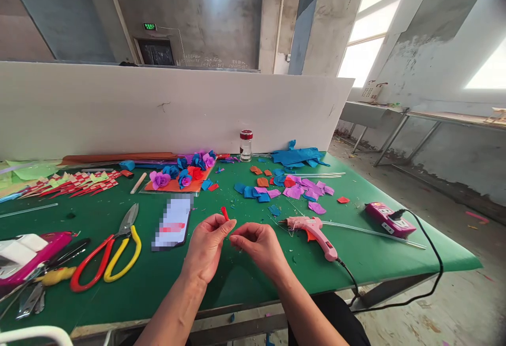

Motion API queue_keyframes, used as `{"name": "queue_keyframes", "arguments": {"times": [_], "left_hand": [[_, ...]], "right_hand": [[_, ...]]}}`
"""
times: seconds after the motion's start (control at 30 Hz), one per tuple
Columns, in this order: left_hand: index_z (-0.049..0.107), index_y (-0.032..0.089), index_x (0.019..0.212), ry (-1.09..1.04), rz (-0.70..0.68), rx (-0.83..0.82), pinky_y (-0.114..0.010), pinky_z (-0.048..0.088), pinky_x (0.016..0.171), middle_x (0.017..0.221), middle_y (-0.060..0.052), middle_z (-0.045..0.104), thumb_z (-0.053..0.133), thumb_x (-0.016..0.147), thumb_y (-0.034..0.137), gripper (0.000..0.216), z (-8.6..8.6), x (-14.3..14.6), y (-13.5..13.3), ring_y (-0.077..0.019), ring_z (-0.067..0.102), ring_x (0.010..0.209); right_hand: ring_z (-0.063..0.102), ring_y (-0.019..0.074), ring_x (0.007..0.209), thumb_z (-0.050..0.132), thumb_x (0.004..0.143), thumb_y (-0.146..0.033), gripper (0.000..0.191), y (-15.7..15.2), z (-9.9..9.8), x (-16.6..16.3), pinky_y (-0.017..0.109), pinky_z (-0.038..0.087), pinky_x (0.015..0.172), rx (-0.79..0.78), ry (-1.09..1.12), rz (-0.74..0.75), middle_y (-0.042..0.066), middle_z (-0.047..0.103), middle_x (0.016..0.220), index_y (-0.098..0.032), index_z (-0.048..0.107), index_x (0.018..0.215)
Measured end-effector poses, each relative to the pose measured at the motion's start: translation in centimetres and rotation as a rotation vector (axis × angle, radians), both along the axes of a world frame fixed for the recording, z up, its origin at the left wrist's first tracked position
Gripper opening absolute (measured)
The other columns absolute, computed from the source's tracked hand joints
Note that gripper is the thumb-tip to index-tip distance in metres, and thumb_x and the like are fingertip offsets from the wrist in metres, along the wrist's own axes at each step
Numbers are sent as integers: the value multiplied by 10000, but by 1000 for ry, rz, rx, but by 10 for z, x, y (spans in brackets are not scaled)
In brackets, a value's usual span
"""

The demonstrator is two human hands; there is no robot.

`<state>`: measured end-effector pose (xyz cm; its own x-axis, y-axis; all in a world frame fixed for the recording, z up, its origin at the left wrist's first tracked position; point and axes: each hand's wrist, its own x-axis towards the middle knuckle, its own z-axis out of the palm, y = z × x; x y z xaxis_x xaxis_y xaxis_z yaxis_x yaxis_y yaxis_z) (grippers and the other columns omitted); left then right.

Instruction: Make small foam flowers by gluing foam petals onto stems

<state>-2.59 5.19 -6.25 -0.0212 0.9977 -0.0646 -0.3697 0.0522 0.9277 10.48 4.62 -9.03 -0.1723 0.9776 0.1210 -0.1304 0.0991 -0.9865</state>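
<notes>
Between thumb and fingers of my left hand (208, 243) is a small rolled red paper piece (224, 213), its tip pointing up. Close on its right, my right hand (256, 246) is closed with thumb and fingertips pressed together; whatever it may pinch is hidden. A pink glue gun (314, 233) lies to the right of that hand with its nozzle facing left. Beyond the hands are scattered purple paper pieces (302, 189) and blue paper pieces (250, 192). Finished paper flowers (185, 169) in purple, blue and red sit on an orange sheet at the back left.
Scissors (127, 225) and a phone (176, 222) lie on the left of the green table (237, 296). A power strip (389, 219) with a black cord sits at right. A red-lidded jar (245, 146) stands before the white board (169, 109).
</notes>
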Motion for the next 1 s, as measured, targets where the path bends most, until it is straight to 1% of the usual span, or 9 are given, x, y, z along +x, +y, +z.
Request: {"name": "queue_keyframes", "arguments": {"times": [0.17,0.23,0.33,0.37,0.43,0.53,0.7,0.87,1.0], "left_hand": [[558,158,564,-41,-59,-5,-211,323,529,547,57,446,851,571,324,337,-4,1,0,-78,364,557],[599,155,605,-55,-116,-3,-211,328,539,575,51,457,846,589,330,304,-5,-2,1,-77,370,567],[707,160,845,-81,-230,4,-219,362,589,725,10,546,849,590,364,355,-6,-11,6,-88,419,629],[717,160,934,-89,-243,7,-223,371,604,792,-14,570,847,591,384,430,-6,-15,9,-98,440,663],[727,146,998,-89,-222,3,-229,380,618,878,-59,590,821,623,425,477,-7,-21,12,-124,474,733],[744,135,974,-40,-208,-12,-232,391,644,888,-78,595,770,698,424,401,-8,-23,13,-136,484,770],[748,146,955,21,-257,-7,-254,407,629,654,-3,526,764,706,413,365,-7,-14,7,-111,426,635],[730,145,666,31,-183,4,-243,420,606,579,-6,536,822,628,367,244,-2,-10,6,-126,470,654],[697,148,593,21,-159,9,-230,425,592,557,-6,547,848,579,342,246,1,-9,5,-141,514,683]], "right_hand": [[558,124,547,726,695,-408,255,0,-1,-2,235,411,539,22,-19,5,16,670,614,-154,710,697],[554,120,546,722,702,-400,246,1,-1,-1,233,407,541,38,-7,6,16,670,615,-155,715,695],[531,109,521,730,696,-395,245,2,1,0,224,378,509,24,32,-33,11,650,579,-152,708,676],[524,105,511,735,691,-398,249,2,2,1,220,366,496,10,49,-53,10,644,568,-151,705,672],[519,100,505,746,679,-410,264,3,4,2,215,349,478,-27,85,-79,15,649,577,-151,694,668],[525,96,504,771,652,-431,297,3,5,3,212,340,472,-79,146,-60,26,663,603,-148,681,659],[531,89,506,792,638,-433,320,2,3,0,213,363,498,-87,182,20,30,665,603,-134,682,660],[531,86,505,806,626,-439,335,0,2,-2,208,361,498,-117,199,71,27,667,603,-134,675,667],[540,86,518,800,637,-448,345,-1,2,-2,202,363,498,-146,202,115,33,675,625,-134,661,672]]}}
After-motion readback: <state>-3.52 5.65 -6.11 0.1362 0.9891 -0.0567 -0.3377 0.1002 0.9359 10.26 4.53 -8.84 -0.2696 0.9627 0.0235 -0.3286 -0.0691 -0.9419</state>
